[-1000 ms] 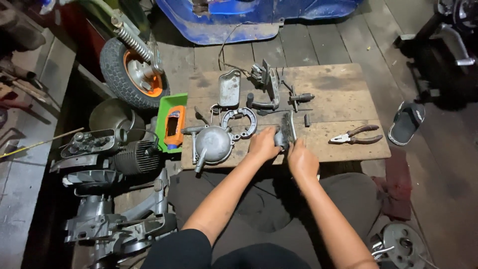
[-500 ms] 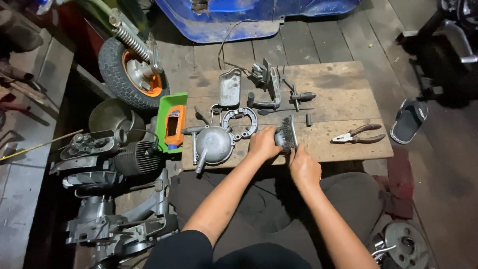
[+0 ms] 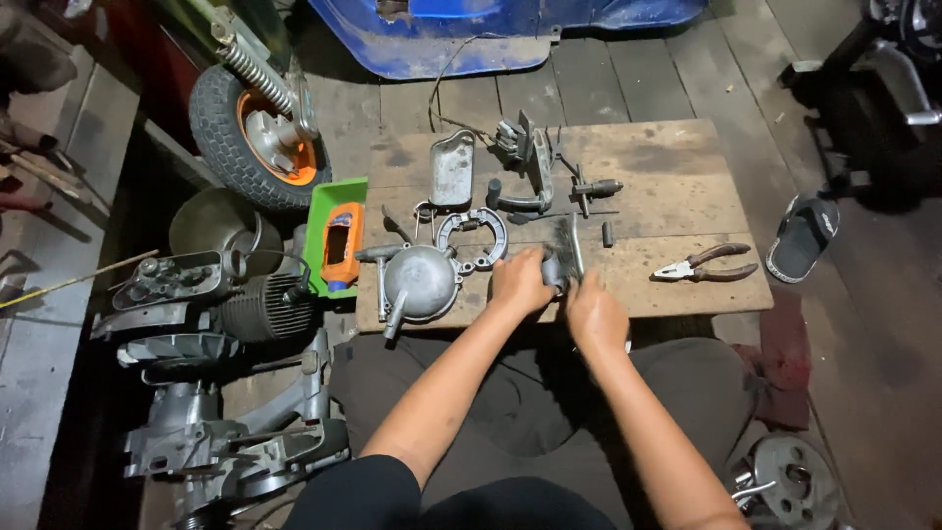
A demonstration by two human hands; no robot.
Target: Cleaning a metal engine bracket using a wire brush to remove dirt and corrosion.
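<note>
Head view: both hands meet over the near edge of the wooden board. The left hand is closed around a small dark metal part, gripping it from the left side, while the right hand comes in from five o'clock with its fingers curled against the same part. Whether the right fingers pinch a thin piece or only steady it is not clear, since the knuckles hide the contact. The part sits just right of the round grey metal housing, and well apart from the pliers at three o'clock.

To handle this well, I judge the left hand should keep the part firm and low over the board, so that anything that slips lands on wood instead of the floor, and the right hand should work with fingertips rather than the palm, because the piece is small and its edges look sharp.

As for containers, a green tray lies at nine o'clock from the hands and carries an orange gadget lying flat in it. A shallow grey metal cover rests at eleven o'clock; it looks like it holds nothing. A dark round bowl sits further left, its contents too dim to tell.
</note>
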